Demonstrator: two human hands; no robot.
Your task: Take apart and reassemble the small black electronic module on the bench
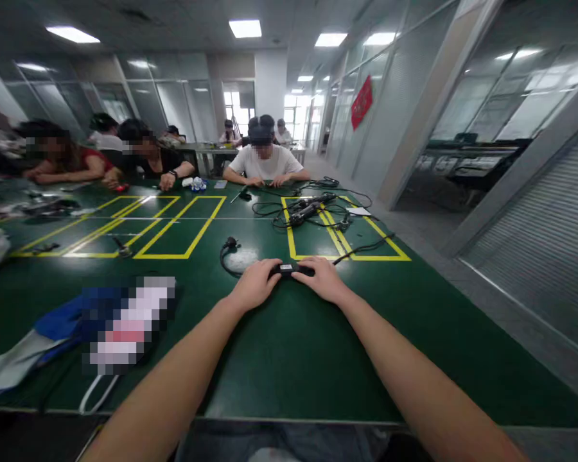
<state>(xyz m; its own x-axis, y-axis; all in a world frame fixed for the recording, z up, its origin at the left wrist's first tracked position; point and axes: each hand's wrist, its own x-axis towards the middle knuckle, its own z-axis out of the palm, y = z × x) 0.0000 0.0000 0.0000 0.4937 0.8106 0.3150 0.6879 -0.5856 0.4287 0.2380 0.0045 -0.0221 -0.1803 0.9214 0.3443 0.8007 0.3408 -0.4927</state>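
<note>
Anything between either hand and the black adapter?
Nothing visible. The left hand and right hand both touch the black adapter, one at each end. The tangled cables lie beyond it, not in between.

The fingertips of the left hand [256, 284] and the right hand [324, 280] cover both ends of the black adapter [287, 274], so the joints of its cords are hidden. Print on its white label [286, 266] is too small to read. The 2 forearms [173, 366] run off the bottom edge. Coarse blocks mask a pale, pink-marked item [139, 321]; the blue-and-grey cloth [60, 319] beside it is cut by the left edge. In the cable tangle [311, 210], single runs cannot be traced. Whatever the white-shirted co-worker [264, 160] handles is too small to tell. Writing on the red sign [362, 102] is blurred.
</note>
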